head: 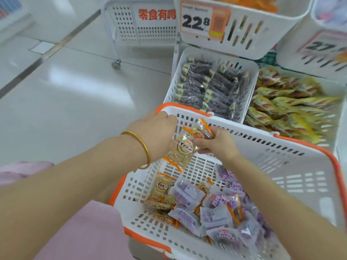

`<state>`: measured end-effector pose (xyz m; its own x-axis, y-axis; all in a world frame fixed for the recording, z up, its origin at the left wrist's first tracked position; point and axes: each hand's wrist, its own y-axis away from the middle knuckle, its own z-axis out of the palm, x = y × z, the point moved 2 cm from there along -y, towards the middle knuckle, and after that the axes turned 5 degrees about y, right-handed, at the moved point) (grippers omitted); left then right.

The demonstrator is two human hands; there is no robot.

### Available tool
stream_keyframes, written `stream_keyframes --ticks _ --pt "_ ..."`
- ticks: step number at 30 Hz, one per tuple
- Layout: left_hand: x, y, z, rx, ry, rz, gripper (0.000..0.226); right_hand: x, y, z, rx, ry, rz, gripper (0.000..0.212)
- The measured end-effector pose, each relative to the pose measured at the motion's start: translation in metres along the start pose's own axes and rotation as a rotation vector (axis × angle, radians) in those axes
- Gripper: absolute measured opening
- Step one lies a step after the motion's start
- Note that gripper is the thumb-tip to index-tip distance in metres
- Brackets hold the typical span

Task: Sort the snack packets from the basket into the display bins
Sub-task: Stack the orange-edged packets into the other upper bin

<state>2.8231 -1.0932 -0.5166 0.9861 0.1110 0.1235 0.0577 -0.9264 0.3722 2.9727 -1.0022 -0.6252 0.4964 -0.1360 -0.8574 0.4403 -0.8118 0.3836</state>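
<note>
Before the white display bins, one filled with dark packets and its neighbour with yellow packets, we see the orange-rimmed basket, whose floor carries purple packets and a few clear biscuit packets. Above its far left corner our left hand, a gold bangle at the wrist, meets our right hand. Left fingers grip an orange-edged packet, while right fingers pinch its edge and a second packet.

Price tag 22.8; rack panel 零食有鸣
</note>
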Motion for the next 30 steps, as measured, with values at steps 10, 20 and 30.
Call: stream_keyframes --ticks 10,20,30 --pt "0.038 -0.014 -0.007 -0.021 0.905 -0.048 0.073 -0.058 0.044 -0.067 -0.007 -0.168 -0.163 0.014" --pt "0.046 -0.017 -0.021 0.079 0.561 0.073 0.066 -0.071 0.062 -0.074 -0.012 -0.132 -0.212 0.03" --pt "0.048 -0.034 -0.063 0.23 0.627 0.18 0.046 -0.128 0.057 -0.108 -0.106 0.165 -0.305 0.026"
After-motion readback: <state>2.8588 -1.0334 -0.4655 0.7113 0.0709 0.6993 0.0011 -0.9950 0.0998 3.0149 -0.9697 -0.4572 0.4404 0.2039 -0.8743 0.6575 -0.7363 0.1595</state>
